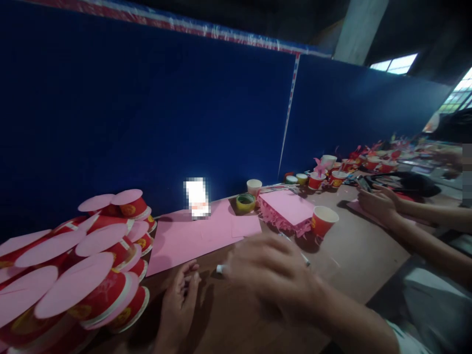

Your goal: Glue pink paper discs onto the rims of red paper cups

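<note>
My left hand (pixel 181 297) is at the front of the brown table (pixel 217 314), fingers loosely curled and the thumb a little apart, with nothing visible in it. My right hand (pixel 271 273) reaches across to its right, back of the hand up, smeared by motion. A small white tip (pixel 220 269) shows at its fingers; whether it is held or lies behind them I cannot tell. Beyond both hands lies a large pink paper sheet (pixel 184 241). Left of my left hand are piled red paper cups (pixel 127 309) with pink paper discs (pixel 79 287).
A tape roll (pixel 246 202), a pink fringed box-like stack (pixel 289 206) and a red cup (pixel 324 221) stand beyond my right hand. A bright, blurred-out screen-like object (pixel 198 196) leans at the blue partition (pixel 147 113). At right, another person's hands (pixel 379 201) hold a phone-like object.
</note>
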Demonstrator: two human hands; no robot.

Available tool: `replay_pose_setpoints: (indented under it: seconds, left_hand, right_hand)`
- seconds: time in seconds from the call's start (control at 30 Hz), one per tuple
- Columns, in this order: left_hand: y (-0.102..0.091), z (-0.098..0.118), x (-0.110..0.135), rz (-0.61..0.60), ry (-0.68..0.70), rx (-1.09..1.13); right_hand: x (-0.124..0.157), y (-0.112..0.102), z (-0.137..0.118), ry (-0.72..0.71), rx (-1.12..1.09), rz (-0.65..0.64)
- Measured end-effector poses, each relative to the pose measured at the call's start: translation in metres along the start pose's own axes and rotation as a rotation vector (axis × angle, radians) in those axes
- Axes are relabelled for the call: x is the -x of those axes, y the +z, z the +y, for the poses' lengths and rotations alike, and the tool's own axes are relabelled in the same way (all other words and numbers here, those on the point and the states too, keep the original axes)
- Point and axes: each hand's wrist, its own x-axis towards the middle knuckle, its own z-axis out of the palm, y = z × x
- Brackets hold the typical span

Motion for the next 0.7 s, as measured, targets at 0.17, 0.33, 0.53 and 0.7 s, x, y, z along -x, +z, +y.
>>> replay_pose_setpoints:
  seconds: [0.17,0.33,0.53,0.7]
  left_hand:
    - [0.001,0.000,-0.002,0.010,0.021,-0.067]
    - [0.001,-0.002,-0.003,-0.020,-0.001,-0.047]
    - [0.000,-0.005,-0.003,-0.036,0.003,-0.060]
    - [0.001,-0.002,-0.002,-0.039,0.006,-0.041]
  right_hand:
    - [0.018,0.077,0.075,0.521,-0.083,-0.920]
    - [0.058,0.115,0.114,0.690,-0.001,-1.055]
    - [0.086,0.122,0.069,0.512,-0.236,-1.124]
    - [0.096,0.123,0.051,0.520,-0.231,-1.054]
